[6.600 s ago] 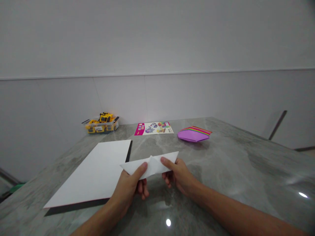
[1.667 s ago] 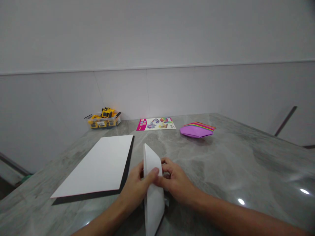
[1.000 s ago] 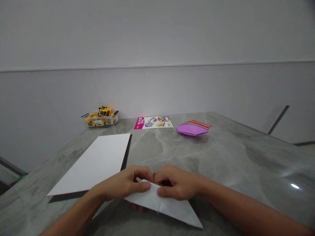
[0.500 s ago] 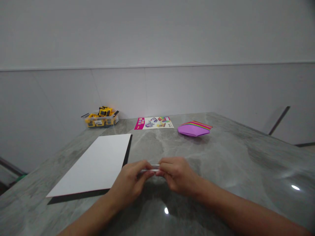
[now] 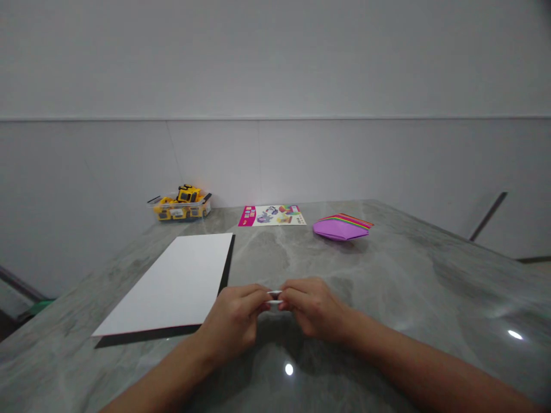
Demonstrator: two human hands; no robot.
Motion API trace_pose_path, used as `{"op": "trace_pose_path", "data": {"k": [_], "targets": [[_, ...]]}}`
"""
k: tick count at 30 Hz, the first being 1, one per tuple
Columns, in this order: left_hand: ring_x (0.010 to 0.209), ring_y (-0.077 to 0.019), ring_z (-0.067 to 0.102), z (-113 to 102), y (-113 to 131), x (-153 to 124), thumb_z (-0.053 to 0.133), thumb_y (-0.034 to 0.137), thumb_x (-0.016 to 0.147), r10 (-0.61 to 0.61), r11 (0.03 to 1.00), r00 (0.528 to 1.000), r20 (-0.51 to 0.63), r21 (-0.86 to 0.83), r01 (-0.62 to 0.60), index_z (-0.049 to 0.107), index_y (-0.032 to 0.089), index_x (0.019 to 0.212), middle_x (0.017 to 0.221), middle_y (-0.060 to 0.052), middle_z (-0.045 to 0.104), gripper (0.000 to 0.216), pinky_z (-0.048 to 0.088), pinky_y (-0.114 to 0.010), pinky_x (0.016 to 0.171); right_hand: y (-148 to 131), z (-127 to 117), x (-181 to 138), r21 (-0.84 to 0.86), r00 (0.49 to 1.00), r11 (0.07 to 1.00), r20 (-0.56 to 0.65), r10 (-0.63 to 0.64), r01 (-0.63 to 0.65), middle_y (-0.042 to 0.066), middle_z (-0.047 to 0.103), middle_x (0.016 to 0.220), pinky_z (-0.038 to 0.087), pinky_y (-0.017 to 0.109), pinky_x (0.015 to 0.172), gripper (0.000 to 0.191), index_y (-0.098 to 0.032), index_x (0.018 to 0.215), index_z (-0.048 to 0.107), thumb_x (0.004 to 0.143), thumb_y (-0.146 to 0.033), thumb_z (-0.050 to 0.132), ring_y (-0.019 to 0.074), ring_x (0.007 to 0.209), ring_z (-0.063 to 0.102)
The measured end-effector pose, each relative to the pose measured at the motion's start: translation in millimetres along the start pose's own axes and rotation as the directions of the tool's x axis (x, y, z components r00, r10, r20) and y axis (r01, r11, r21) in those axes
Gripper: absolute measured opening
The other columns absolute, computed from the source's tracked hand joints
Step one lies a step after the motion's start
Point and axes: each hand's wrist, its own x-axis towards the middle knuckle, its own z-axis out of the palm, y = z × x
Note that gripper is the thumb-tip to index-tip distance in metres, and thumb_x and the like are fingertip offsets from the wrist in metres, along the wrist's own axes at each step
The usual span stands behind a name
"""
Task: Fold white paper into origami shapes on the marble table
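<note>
My left hand [image 5: 235,318] and my right hand [image 5: 314,307] meet knuckle to knuckle just above the grey marble table [image 5: 408,287]. Both are closed in a pinch on a folded white paper [image 5: 274,296], of which only a thin edge shows between the fingertips. The rest of the paper is hidden behind the fingers. A white sheet on a black board [image 5: 176,284] lies flat just to the left of my left hand.
At the back of the table stand a clear tray with a yellow toy vehicle [image 5: 183,205], a colourful printed sheet [image 5: 272,215] and a stack of coloured paper with purple on top [image 5: 342,226]. A white wall rises behind.
The white paper, spread wide under my hands a second ago, is now gathered edge-on between my fingertips. My hands stay close together, slightly higher than before.
</note>
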Motion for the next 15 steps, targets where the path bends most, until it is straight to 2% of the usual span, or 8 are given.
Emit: {"op": "trace_pose_path", "data": {"k": [4,7,9,11,15], "targets": [[0.071,-0.019,0.061,9.9,-0.1,-1.0,0.042,0.005,0.082,-0.027,0.998,0.999,-0.019,0.062,0.029,0.066,0.014,0.081,0.083,-0.011,0.064,0.026,0.045,-0.028,0.064,-2.2,7.8,4.3,-0.068,0.997,0.997,0.069,0.032,-0.027,0.006,0.061,0.075,0.03,0.026,0.051,0.021,-0.015,0.081,0.059,0.07,-0.005,0.044,0.014,0.058,0.049],[0.066,-0.0179,0.059,7.2,3.9,-2.0,0.041,0.002,0.079,0.006,0.999,1.0,-0.022,-0.032,-0.007,0.065,0.014,0.073,0.075,-0.009,0.062,0.027,0.044,-0.027,0.061,-6.7,4.4,9.1,0.051,0.999,0.998,0.026,-0.028,0.026,0.004,0.059,0.068,0.028,0.026,0.048,0.019,-0.016,0.073,0.058,0.064,-0.005,0.044,0.0131,0.054,0.046],[0.067,-0.0173,0.06,0.1,7.5,-0.6,0.044,0.002,0.078,0.017,0.988,1.0,-0.011,-0.155,-0.019,0.065,0.015,0.068,0.072,-0.008,0.063,0.027,0.043,-0.026,0.061,-8.4,-0.9,10.4,0.214,0.999,0.976,0.006,-0.05,0.047,0.002,0.056,0.062,0.028,0.024,0.048,0.017,-0.017,0.068,0.056,0.065,-0.006,0.044,0.0117,0.051,0.045],[0.064,-0.0162,0.059,-7.7,8.8,2.2,0.048,0.004,0.078,-0.016,0.969,1.0,0.017,-0.246,0.019,0.065,0.016,0.063,0.069,-0.007,0.064,0.026,0.042,-0.025,0.059,-7.3,-5.4,10.2,0.341,0.999,0.94,0.021,-0.037,0.028,0.0,0.056,0.061,0.031,0.022,0.049,0.017,-0.018,0.067,0.056,0.07,-0.007,0.044,0.0106,0.051,0.046],[0.064,-0.0165,0.058,-14.1,-0.8,8.1,0.051,0.014,0.08,-0.164,0.956,0.981,0.107,-0.229,0.184,0.068,0.017,0.067,0.067,-0.004,0.064,0.022,0.039,-0.025,0.06,2.8,-7.1,7.2,0.3,0.981,0.942,0.165,0.107,-0.153,0.003,0.059,0.065,0.035,0.024,0.057,0.02,-0.016,0.069,0.059,0.085,-0.018,0.046,0.0124,0.059,0.051]]}}
